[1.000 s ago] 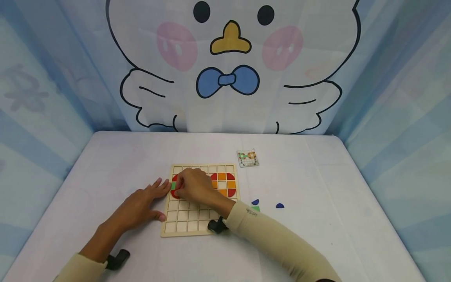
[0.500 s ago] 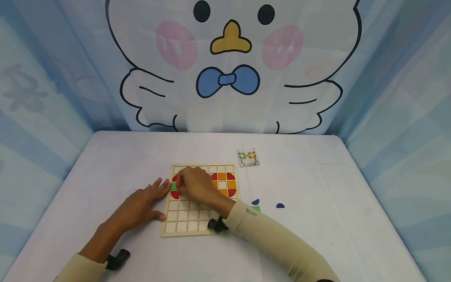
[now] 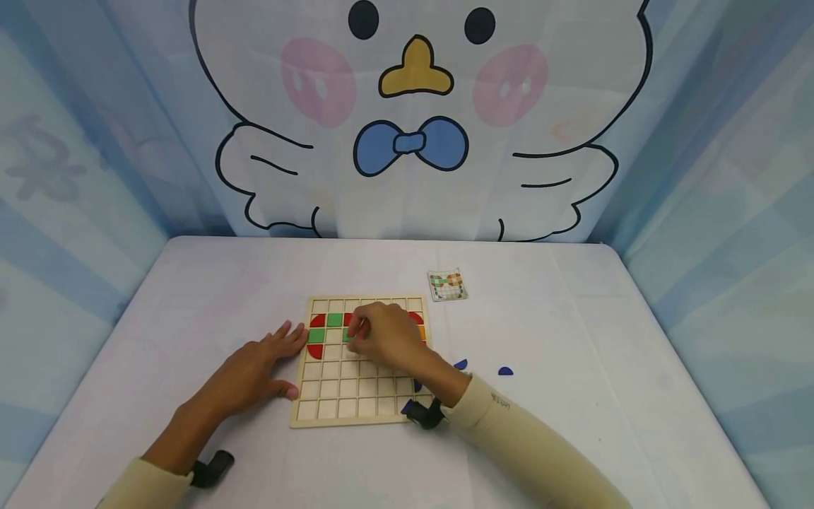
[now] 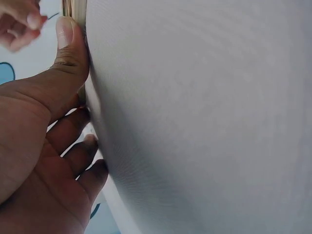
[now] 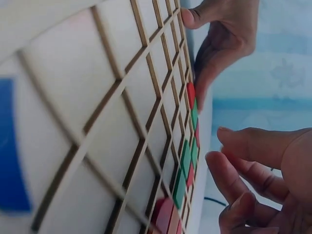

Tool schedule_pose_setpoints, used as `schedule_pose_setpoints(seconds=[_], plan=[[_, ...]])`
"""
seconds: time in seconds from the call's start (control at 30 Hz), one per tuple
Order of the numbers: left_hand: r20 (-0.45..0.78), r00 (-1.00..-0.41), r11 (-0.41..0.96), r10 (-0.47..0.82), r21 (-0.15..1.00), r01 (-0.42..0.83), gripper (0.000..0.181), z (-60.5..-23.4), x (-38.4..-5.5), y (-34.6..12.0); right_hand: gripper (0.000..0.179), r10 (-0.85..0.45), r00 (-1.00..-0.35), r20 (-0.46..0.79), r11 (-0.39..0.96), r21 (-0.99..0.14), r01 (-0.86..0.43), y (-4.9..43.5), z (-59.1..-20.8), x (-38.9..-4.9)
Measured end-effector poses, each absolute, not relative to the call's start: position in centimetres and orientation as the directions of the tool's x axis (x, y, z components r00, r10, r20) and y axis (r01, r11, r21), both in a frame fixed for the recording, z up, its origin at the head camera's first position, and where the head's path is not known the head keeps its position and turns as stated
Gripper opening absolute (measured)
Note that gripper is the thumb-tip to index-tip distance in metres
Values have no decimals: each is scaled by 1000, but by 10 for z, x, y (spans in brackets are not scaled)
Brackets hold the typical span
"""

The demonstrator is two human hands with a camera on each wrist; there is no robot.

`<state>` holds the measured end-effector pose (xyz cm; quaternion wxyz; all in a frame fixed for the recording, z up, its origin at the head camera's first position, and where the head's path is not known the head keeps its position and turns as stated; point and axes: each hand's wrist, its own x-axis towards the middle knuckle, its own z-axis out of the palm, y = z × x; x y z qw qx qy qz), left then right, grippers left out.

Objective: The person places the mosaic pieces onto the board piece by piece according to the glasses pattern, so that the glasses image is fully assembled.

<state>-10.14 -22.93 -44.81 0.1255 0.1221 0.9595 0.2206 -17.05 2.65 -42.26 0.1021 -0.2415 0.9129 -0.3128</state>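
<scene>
My left hand (image 3: 257, 371) lies spread along the left side of a wooden grid board (image 3: 327, 408), its fingertips and thumb at the frame. In the left wrist view the thumb is against the board's edge. Over the board's middle hovers my right hand (image 3: 388, 336), fingers bent; in the right wrist view its thumb and index tips stand apart with no piece visible between them. Near those fingers sit a green square tile (image 3: 334, 320), another green tile (image 3: 316, 336) and a red quarter-round tile (image 3: 314, 351). The hand hides part of the orange and red pattern.
Behind the board's right corner lies a small printed pattern card (image 3: 447, 285). To the right are a blue half-round tile (image 3: 505, 371) and another blue tile (image 3: 461, 364). More blue pieces show near the board's lower right, partly behind the right wrist and its black camera (image 3: 425, 413).
My right hand has moved right, from the left columns to the middle of the board, uncovering red and green tiles. The left hand stays in place.
</scene>
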Motion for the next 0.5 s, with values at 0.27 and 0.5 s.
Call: schedule_pose_setpoints(seconds=[0.27,0.5], plan=[[-183,-943,880,279,441,175,108,-447,-101,-227,15,-437,-896,-74,717,-630,-298,72,-418,-165],[-179,-942,879,283,442,180,107,-447,-100,-227,14,-346,-932,-108,754,-624,-208,108,-414,-161]])
